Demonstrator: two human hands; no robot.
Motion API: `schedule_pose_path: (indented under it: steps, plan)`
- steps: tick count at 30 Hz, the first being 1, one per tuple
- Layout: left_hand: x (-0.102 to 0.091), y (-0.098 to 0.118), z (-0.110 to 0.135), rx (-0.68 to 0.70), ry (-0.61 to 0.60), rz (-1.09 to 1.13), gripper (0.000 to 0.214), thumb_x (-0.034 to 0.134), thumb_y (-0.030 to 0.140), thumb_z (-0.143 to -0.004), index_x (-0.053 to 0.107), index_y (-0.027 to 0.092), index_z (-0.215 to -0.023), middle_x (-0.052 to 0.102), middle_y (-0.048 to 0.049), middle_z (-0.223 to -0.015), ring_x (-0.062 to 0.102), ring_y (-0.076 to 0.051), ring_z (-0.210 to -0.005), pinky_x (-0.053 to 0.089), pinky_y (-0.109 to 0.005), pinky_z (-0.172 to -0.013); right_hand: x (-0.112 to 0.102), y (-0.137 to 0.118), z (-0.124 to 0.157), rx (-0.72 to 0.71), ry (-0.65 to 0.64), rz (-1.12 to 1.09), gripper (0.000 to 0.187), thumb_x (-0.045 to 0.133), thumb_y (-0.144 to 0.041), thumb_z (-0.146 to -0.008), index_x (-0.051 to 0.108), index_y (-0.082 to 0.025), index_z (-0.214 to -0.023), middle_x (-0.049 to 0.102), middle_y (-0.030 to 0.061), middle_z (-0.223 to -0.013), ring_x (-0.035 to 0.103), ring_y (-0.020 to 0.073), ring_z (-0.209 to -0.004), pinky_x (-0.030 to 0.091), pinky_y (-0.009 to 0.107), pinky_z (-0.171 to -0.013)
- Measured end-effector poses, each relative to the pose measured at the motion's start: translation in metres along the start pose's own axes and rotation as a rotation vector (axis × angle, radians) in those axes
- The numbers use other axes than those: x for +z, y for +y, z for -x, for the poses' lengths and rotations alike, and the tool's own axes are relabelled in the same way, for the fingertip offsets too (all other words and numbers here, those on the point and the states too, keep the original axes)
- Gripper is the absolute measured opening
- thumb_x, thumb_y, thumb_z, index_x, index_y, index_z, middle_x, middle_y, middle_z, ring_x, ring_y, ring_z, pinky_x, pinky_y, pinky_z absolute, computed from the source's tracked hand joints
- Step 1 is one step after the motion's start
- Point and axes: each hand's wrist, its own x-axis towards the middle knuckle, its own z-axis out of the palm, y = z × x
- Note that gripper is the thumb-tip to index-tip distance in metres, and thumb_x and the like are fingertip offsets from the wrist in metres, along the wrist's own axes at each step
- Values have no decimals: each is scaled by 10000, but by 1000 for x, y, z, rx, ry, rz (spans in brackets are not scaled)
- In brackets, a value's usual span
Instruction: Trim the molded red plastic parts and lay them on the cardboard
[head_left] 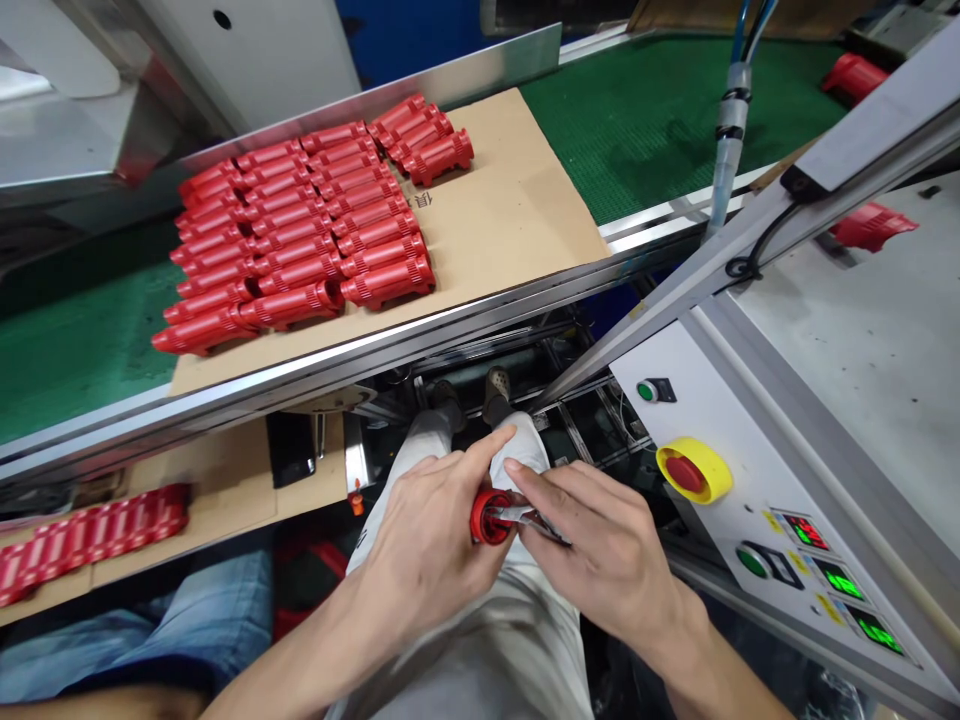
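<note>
Above my lap, my left hand (431,520) is wrapped around a red plastic tubular part (490,518), whose round open end faces up toward me. My right hand (600,545) is closed on a slim metal tool (546,522). The tip of this tool reaches the rim or inside of the tube's opening; exactly where it touches, I cannot tell. Most of the tube is hidden behind my left fingers, and the tool's handle is covered by my right hand.
Rows of red tubular parts (292,220) lie on a cardboard sheet (517,210) over a green conveyor belt (675,100). Lower left, a shelf (225,490) holds more red parts (97,535) and a phone (291,450), near another person's leg (210,610). A control panel (720,540) stands right.
</note>
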Motion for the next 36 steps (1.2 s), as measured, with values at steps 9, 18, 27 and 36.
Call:
schedule_pose_path:
  steps: [9,18,27,36]
  plan:
    - [0,-5,-4,-34,-17,55,751,635,150,-869,462,267,-1590,693,37,-826,671,-237,-754,498,-402,-760,5,5,-1,214,85,-195,355,755,-131,-1001,769,-196,-1349,774,30,-897,654,141,-688,565,288,-632]
    - [-1,-8,0,8,-74,556,701,595,30,-944,497,320,-1575,690,-43,-1196,699,-185,-1001,582,-353,-923,-22,1,0,415,-32,-306,472,712,-155,-998,726,-312,-1443,746,33,-1109,695,140,-876,587,271,-758]
    - [23,-18,-19,175,364,392,316,917,208,-877,628,237,-1002,682,-26,-1045,734,-205,-1049,621,-357,-925,-19,-15,-1,557,37,-500,133,732,-223,-1020,788,-289,-1121,730,-6,-955,619,114,-732,507,244,-665]
    - [32,-23,-28,337,708,5,320,803,73,-932,694,250,-1175,642,-40,-1050,653,-228,-1022,574,-415,-889,20,-27,10,855,-98,-961,276,767,-489,-1004,746,-216,-974,644,-15,-769,501,111,-627,389,269,-586]
